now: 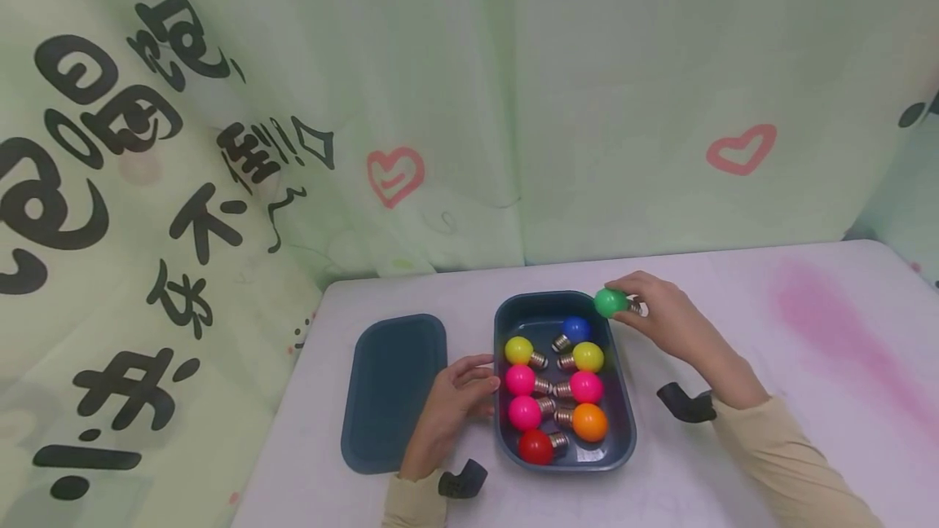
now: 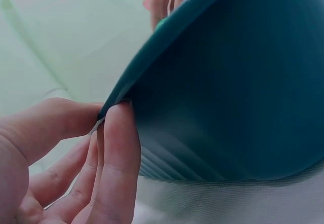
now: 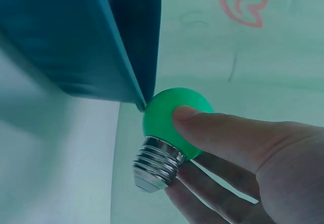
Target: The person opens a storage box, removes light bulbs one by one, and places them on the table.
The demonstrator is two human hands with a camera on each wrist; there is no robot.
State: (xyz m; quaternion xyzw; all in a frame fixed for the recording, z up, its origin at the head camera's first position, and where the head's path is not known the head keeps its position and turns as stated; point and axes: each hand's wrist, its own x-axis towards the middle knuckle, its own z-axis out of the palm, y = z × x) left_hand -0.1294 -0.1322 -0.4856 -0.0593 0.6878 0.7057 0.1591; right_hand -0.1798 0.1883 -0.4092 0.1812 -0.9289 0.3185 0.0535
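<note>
Between thumb and fingers, my right hand [image 1: 663,318] holds a green light bulb [image 1: 610,302] at the far right corner of a dark blue plastic box [image 1: 531,318]. The bulb's metal screw base [image 3: 158,163] points away from the box in the head view. My left hand [image 1: 456,393] pinches the box's left rim, thumb outside and a finger inside or at the edge, as the left wrist view shows. Inside the box lie a blue bulb [image 1: 576,329], two yellow bulbs [image 1: 588,357], three pink bulbs [image 1: 522,380], an orange bulb [image 1: 590,423] and a red bulb [image 1: 536,447].
A flat dark blue lid [image 1: 392,381] lies on the table left of the box. The table has a pale cloth [image 1: 734,292] with a pink patch at right. Behind hangs a light green curtain [image 1: 609,104] with dark writing and hearts.
</note>
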